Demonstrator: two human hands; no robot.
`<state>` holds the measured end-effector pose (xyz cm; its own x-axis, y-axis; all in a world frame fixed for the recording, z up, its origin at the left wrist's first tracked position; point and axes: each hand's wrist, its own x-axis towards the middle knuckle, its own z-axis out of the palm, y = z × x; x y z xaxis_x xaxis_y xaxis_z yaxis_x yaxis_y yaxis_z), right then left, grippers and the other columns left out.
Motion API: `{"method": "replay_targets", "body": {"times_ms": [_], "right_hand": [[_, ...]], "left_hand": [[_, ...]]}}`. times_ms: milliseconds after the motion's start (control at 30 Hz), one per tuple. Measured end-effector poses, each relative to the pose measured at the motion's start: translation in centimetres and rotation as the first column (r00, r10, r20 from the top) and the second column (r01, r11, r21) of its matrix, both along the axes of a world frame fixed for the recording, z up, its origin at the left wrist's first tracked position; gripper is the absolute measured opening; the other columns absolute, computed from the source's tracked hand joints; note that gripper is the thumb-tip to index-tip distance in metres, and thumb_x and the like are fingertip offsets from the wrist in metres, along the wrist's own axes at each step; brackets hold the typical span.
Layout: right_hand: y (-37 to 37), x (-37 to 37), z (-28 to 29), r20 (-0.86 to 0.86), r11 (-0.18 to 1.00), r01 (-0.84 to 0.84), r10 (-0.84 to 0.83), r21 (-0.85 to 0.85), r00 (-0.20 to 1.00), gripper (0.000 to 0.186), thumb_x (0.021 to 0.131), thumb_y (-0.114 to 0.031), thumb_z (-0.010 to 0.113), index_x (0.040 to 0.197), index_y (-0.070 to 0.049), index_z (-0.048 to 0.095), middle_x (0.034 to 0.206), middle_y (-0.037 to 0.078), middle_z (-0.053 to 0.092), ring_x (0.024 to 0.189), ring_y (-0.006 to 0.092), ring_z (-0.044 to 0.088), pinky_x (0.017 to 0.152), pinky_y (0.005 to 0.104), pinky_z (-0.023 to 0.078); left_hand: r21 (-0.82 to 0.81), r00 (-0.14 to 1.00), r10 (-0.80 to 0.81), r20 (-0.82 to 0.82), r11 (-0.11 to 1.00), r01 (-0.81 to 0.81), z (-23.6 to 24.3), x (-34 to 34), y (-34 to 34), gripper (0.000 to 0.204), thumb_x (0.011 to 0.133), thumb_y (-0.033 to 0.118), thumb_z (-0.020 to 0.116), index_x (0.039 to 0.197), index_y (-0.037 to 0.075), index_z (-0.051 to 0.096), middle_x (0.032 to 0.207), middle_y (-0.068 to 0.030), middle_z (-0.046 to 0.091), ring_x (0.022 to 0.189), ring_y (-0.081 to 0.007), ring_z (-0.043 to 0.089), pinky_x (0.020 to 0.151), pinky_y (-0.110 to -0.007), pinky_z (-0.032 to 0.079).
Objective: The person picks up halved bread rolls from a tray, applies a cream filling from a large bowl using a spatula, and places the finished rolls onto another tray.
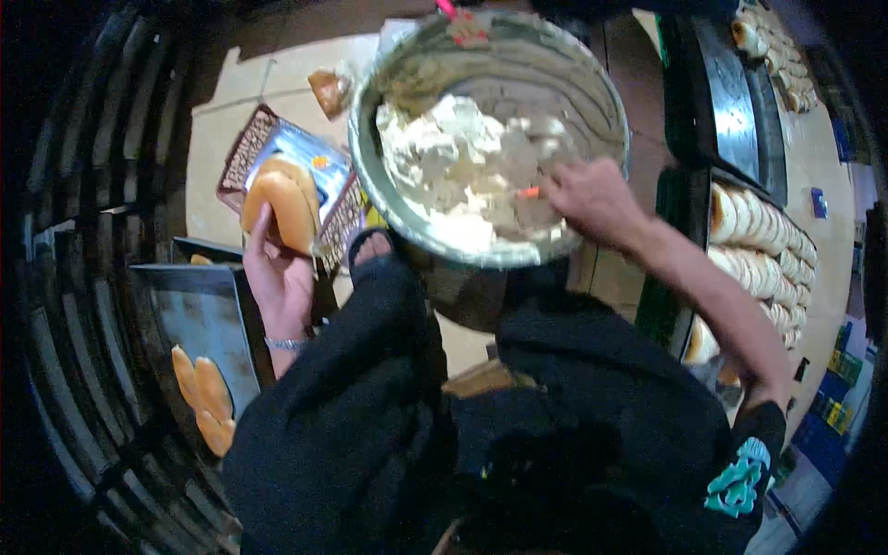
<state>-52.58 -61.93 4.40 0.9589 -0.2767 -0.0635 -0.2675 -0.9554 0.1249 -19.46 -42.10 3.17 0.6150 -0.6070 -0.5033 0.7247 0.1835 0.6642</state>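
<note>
My left hand (277, 277) holds a golden bread bun (278, 199), apparently split, above a patterned tray or package (250, 148) with a shiny inner surface. A large metal bowl (365, 120) in front of me contains white cream (449, 125) with paler, slushy mixture around it. My right hand (587, 203) is closed around an orange-handled utensil (530, 192) at the right inside of the bowl; the utensil's end is hidden in the mixture.
Dark trays (199, 305) with several oblong buns (213, 388) lie at left beside dark slats (83, 324). A small brown bag (328, 92) sits behind the patterned tray. At right are rows of buns (749, 259) and a metal tray (731, 111).
</note>
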Motion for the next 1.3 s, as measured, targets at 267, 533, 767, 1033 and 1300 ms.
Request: {"method": "replay_targets", "body": {"times_ms": [267, 533, 767, 1033, 1300], "right_hand": [[-4.8, -3.1, 6.2, -0.042, 0.97, 0.238, -0.24, -0.051, 0.97, 0.011, 0.078, -0.01, 0.06, 0.082, -0.003, 0.067, 0.081, 0.019, 0.067, 0.074, 0.0345, 0.069, 0.067, 0.0423, 0.057], [-4.2, -3.5, 5.4, -0.244, 0.976, 0.208, -0.216, -0.059, 0.945, 0.01, 0.074, -0.008, 0.063, 0.081, -0.002, 0.067, 0.079, 0.019, 0.067, 0.076, 0.0355, 0.068, 0.069, 0.0433, 0.056], [0.3, -3.3, 6.0, -0.404, 0.804, 0.561, -0.454, 0.198, 0.794, 0.01, 0.08, -0.008, 0.057, 0.082, 0.002, 0.059, 0.088, 0.023, 0.065, 0.083, 0.0413, 0.065, 0.071, 0.0482, 0.054], [3.1, -3.2, 2.6, -0.466, 0.644, 0.653, -0.471, 0.398, 0.749, 0.014, 0.082, -0.008, 0.057, 0.093, 0.001, 0.062, 0.094, 0.021, 0.064, 0.091, 0.0374, 0.065, 0.074, 0.0454, 0.053], [-0.7, 0.2, 2.4, -0.528, 0.236, 0.69, -0.492, 0.684, 0.692, 0.037, 0.091, -0.035, 0.061, 0.086, -0.001, 0.074, 0.064, 0.01, 0.066, 0.053, 0.0124, 0.056, 0.054, 0.0312, 0.046]], "left_hand": [[0.004, 1.0, -0.011, 0.008, 1.0, 0.011, -1.4, 1.4, 1.3, 0.038, 0.093, 0.016, 0.061, 0.127, 0.0, 0.054, 0.126, -0.0124, 0.061, 0.117, -0.0257, 0.058, 0.104, -0.041, 0.044], [0.016, 1.0, -0.01, 0.014, 1.0, 0.01, -1.8, 1.1, 0.6, 0.038, 0.094, 0.015, 0.06, 0.128, 0.0, 0.053, 0.128, -0.012, 0.06, 0.12, -0.0248, 0.056, 0.106, -0.042, 0.042], [0.025, 1.0, 0.003, 0.005, 1.0, -0.004, -2.3, 2.1, 1.3, 0.037, 0.094, 0.015, 0.059, 0.128, -0.001, 0.053, 0.128, -0.0124, 0.06, 0.12, -0.0258, 0.056, 0.106, -0.043, 0.041], [0.0, 1.0, -0.022, 0.017, 1.0, 0.022, -3.3, 2.8, 1.3, 0.037, 0.094, 0.014, 0.06, 0.128, 0.0, 0.053, 0.128, -0.0127, 0.059, 0.12, -0.0261, 0.056, 0.106, -0.044, 0.041], [0.019, 1.0, 0.012, -0.017, 1.0, -0.012, -3.2, 2.3, 0.5, 0.038, 0.095, 0.015, 0.06, 0.128, 0.0, 0.053, 0.128, -0.0135, 0.059, 0.12, -0.0272, 0.056, 0.106, -0.044, 0.042]]}}
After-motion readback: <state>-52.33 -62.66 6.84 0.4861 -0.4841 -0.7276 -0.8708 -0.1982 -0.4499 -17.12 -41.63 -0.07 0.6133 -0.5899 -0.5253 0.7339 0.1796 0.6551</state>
